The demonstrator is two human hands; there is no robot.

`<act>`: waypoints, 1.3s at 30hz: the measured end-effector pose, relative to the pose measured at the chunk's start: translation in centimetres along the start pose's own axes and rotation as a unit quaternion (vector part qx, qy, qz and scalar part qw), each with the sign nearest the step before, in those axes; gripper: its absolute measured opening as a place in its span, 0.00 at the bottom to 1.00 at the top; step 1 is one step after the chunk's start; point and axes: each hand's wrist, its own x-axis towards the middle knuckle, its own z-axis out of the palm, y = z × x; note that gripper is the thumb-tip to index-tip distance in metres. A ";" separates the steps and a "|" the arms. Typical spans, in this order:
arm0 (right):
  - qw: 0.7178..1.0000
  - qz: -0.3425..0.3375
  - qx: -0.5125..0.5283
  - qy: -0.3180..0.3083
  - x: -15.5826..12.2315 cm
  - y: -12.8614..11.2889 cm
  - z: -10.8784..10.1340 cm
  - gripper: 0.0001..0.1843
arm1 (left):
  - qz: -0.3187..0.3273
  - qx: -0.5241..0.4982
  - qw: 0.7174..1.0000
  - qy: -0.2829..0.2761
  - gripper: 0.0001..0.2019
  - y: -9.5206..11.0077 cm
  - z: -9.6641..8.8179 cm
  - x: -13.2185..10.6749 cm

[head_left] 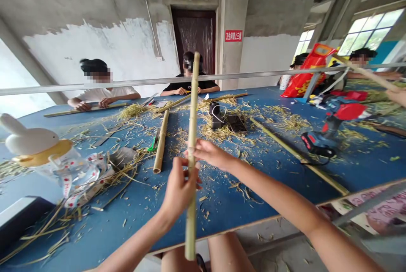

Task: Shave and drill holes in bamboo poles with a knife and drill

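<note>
Bamboo pole (192,136) held upright over the bench's (222,208) near edge

Left hand (179,191) curled round the smooth, jointed pole, right hand (212,155) pinching it just above; dry, stringy shavings (222,132) already litter the blue top, other pale bamboo lengths (160,143) lying mid-bench, how much work remains impossible to tell

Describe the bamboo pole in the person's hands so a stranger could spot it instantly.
Find the blue worktable littered with shavings, then its near edge. There, the left hand and right hand hold a bamboo pole upright. The nearest bamboo length lies flat on the table; this one stands in the air.
</note>
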 end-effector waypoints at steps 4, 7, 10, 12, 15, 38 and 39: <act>0.972 0.061 0.122 0.191 1.3 2.5 1.6 0.10 | 0.129 0.237 0.962 -0.050 0.14 -1.7 -1.2 2.3; 0.971 0.064 0.154 0.172 1.1 3.4 0.0 0.11 | 0.079 0.385 0.916 0.076 0.17 -3.7 -6.8 7.1; 0.973 0.050 0.174 0.146 0.8 3.1 -1.3 0.13 | -0.085 0.547 0.826 0.109 0.19 -6.7 -11.9 12.5; 0.977 0.035 0.174 0.120 0.5 2.6 -1.5 0.14 | -0.118 0.550 0.824 0.064 0.21 -8.9 -13.6 15.1; 0.981 0.014 0.189 0.051 0.0 1.9 -1.8 0.15 | -0.133 0.555 0.821 0.008 0.21 -11.4 -14.0 17.4; 0.988 0.072 0.134 -0.021 -0.9 1.2 -1.7 0.10 | 0.176 0.256 0.946 0.092 0.18 -2.0 -16.7 17.0; 0.987 0.081 0.134 -0.020 -0.9 1.1 -1.7 0.11 | 0.184 0.274 0.941 0.076 0.18 -1.7 -16.3 16.7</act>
